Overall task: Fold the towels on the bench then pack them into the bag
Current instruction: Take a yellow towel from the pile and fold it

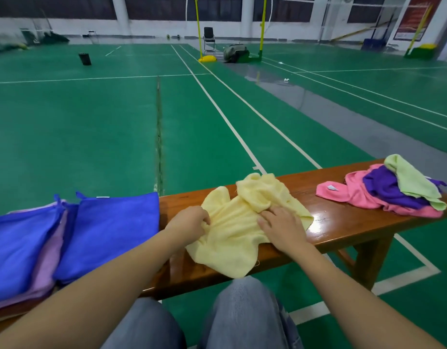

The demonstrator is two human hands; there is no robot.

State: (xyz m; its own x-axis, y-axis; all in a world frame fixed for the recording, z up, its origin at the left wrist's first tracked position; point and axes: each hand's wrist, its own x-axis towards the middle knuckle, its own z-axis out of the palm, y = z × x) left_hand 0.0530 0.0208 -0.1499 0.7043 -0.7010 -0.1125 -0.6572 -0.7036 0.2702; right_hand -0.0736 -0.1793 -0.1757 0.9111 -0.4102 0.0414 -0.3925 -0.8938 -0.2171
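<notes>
Looking down at the wooden bench [343, 224], I see the yellow towel [232, 240] crumpled between my hands, its bunched part on the far side, a corner hanging over the near edge. My left hand [192, 221] pinches its left edge; my right hand [280, 229] rests flat on its right side, nearer the bunch. Unfolded towels [383, 195] lie further right, blue cloths [104, 230] left, green court [91, 134] beyond.

Both our bare forearms reach forward over the near edge of the bench [348, 226]. Our left hand [189, 221] is curled, its fingers pinching the yellow towel [232, 238]. Our right hand [280, 229] lies flat on it, fingers spread.
</notes>
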